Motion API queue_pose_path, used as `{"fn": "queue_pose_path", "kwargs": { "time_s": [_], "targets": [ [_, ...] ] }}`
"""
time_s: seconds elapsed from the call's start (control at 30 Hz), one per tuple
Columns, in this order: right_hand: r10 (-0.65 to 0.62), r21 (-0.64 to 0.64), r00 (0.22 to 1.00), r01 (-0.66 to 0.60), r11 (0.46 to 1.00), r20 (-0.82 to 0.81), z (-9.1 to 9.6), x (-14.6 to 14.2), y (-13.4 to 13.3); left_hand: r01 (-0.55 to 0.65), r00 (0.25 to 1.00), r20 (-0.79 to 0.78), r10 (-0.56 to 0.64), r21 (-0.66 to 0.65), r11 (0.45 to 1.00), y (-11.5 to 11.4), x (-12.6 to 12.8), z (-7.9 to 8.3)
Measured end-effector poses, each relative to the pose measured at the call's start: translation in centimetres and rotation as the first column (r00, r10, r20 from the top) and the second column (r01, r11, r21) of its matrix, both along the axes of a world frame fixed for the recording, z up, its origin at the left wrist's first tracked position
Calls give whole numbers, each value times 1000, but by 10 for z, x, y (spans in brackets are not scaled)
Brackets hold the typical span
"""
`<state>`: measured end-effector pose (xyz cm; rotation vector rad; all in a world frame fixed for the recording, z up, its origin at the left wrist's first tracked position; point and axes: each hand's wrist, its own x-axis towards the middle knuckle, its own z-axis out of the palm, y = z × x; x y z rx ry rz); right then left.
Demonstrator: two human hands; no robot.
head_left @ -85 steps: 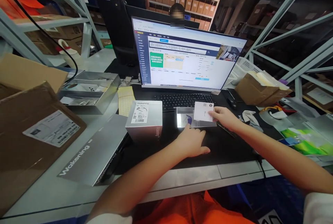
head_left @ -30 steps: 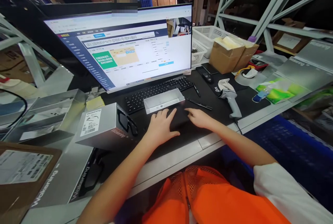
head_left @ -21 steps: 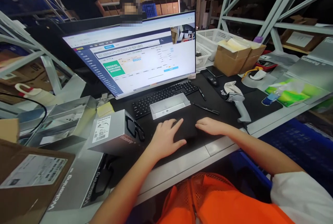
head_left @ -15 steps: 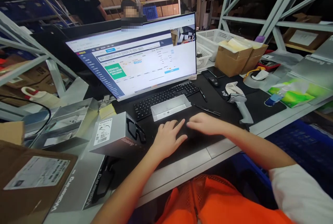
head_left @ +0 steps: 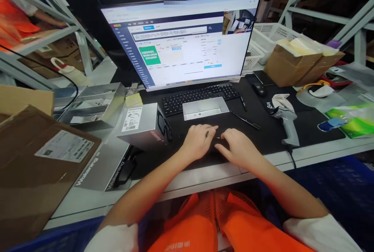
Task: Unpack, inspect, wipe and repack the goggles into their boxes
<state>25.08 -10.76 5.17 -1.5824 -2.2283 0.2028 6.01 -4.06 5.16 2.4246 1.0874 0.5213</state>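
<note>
Low over the black desk mat [head_left: 251, 142], my left hand [head_left: 198, 141] has its fingers curled together, and a small dark piece shows against them. My right hand [head_left: 239, 146] faces it closely, fingers bent and thumb towards the left hand. Something dark with a tiny pale mark lies between the two hands; it blends into the mat and I cannot make out its kind. Just beyond them rests an open, shallow silver-white box [head_left: 206, 109], in front of the black keyboard [head_left: 198, 98]. A grey Wakening box [head_left: 143, 125] picturing glasses stands left of my left hand.
A monitor [head_left: 187, 57] rises behind the keyboard. To the right are a pen [head_left: 245, 120], a barcode scanner [head_left: 288, 125], a mouse [head_left: 259, 89] and cardboard boxes [head_left: 292, 64]. On the left sit a large carton [head_left: 35, 181] and another grey box [head_left: 99, 170].
The view has tilted down and shifted left. My left fingers, spread before, are now drawn together, and my right hand has turned so that its thumb shows.
</note>
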Motion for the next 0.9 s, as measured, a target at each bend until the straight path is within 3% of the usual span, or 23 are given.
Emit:
{"fn": "queue_pose_path", "kwargs": {
  "time_s": [0.1, 0.17, 0.27, 0.33, 0.43, 0.53, 0.67, 0.77, 0.9],
  "targets": [
    [96, 31, 993, -98, 995, 74, -4, 8, 5, -58, 992, 110, 53, 36, 998, -6, -14, -5],
    [194, 8, 981, -194, 981, 23, -4, 28, 10, -144, 962, 245, 123, 70, 987, -12, -23, -9],
    [188, 5, 974, -189, 982, -127, -1, 51, 11, -283, 817, 532, 223, 32, 959, -23, -23, -11],
    [158, 39, 978, -154, 987, -134, 1, 49, 6, -267, 717, 667, 204, -8, 964, -28, -12, -10],
    [190, 144, 980, -181, 973, -53, 2, 33, -6, -184, 665, 743, 79, 59, 981, -28, 1, -11],
    [216, 257, 975, -194, 947, -59, -3, 31, -16, -257, 702, 698, 140, 66, 964, -19, -6, -21],
    [144, 251, 987, -123, 960, -65, -19, 38, -18, -259, 786, 525, 327, -201, 945, -11, -24, -41],
    [95, 148, 994, -85, 985, -60, -25, 24, -12, -197, 786, 559, 265, -181, 964, -14, -23, -46],
    [8, 25, 1000, -8, 1000, -3, -12, 7, 4, -112, 858, 490, 155, -116, 987, -18, -13, -47]
  ]
}}
